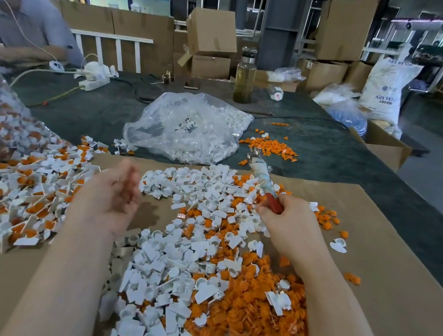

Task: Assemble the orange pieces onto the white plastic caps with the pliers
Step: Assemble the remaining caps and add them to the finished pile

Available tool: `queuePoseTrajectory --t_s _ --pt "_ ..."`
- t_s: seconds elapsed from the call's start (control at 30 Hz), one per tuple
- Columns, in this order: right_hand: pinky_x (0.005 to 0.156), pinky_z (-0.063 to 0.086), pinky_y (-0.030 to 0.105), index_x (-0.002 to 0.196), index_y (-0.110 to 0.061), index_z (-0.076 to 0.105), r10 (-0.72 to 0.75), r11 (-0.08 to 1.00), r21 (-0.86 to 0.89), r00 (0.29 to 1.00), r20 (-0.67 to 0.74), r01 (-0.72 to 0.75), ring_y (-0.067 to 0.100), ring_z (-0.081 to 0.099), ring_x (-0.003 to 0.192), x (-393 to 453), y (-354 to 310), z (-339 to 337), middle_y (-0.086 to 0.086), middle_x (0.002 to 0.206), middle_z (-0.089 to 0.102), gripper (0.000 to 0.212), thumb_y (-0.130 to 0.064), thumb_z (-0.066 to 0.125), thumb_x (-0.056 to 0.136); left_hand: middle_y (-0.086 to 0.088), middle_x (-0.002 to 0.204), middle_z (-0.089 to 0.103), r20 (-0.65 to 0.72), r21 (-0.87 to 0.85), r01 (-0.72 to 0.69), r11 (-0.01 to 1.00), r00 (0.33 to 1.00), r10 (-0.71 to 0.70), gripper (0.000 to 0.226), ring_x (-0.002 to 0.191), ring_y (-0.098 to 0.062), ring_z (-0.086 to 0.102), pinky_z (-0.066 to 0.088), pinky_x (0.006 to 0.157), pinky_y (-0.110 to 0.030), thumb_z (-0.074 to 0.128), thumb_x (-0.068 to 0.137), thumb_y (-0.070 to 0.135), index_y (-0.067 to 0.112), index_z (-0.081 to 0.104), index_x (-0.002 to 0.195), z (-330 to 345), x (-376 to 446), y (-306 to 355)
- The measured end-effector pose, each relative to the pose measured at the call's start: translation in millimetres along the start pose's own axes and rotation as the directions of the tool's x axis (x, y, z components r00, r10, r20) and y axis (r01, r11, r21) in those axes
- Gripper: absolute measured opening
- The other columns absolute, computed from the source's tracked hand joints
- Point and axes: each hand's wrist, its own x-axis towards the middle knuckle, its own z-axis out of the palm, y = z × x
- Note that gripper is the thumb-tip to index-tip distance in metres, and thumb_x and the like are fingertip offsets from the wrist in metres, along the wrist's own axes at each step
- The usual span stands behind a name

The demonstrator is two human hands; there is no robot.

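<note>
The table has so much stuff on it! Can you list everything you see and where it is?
white plastic caps: too many to count, white, loose pile on the brown paper in front
orange pieces: too many to count, orange, heaped right of the caps
finished caps: a big heap, white with orange, left side
small orange pile: one, orange, farther back on the dark cloth
plastic bag: one, clear, full of white parts, middle of the table
bottle: one, clear with yellowish liquid, back of the table
power strip: one, white, back left
cardboard boxes: several, brown, behind the table
pliers: one, red handle, in the right hand
left hand: blurred, holding nothing I can see
right hand: grips the pliers
</note>
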Motion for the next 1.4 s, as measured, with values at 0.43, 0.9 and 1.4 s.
queuePoseTrajectory --t_s 0.43,0.9,1.4 --pt "0.047 0.034 0.024 0.073 -0.018 0.058 -0.037 0.999 -0.024 0.999 0.019 0.038 0.01 0.048 0.052 0 0 6 -0.003 0.06 0.054 0.024 -0.03 0.059 0.093 -0.007 0.129 0.056 0.444 0.856 -0.382 -0.348 0.888 0.117 0.034 0.109 -0.025 0.061 0.049 0.091 -0.032 0.051 0.097 0.013 0.028 0.069 0.121 19 -8 -57" --pt "0.046 0.035 0.024 0.071 -0.021 0.056 -0.056 0.997 -0.056 0.998 0.028 0.057 0.01 0.049 0.051 0 -1 9 -0.005 0.06 0.054 0.024 -0.033 0.059 0.093 0.015 0.079 0.06 0.426 0.904 -0.422 -0.072 0.903 0.055 0.013 0.072 0.004 0.053 0.037 0.056 -0.012 0.064 0.091 0.016 0.027 0.067 0.085 20 -6 -56" --pt "0.061 0.044 0.02 0.082 -0.023 0.066 -0.151 0.922 0.371 0.986 0.076 0.112 -0.003 0.06 0.063 -11 -20 14 -0.016 0.069 0.068 0.009 -0.026 0.066 0.09 -0.012 0.084 0.077 0.471 0.515 -0.142 0.845 0.871 -0.14 0.035 0.078 -0.02 0.076 0.057 0.063 -0.021 0.08 0.057 0.018 0.005 0.074 0.089 46 -34 -51"
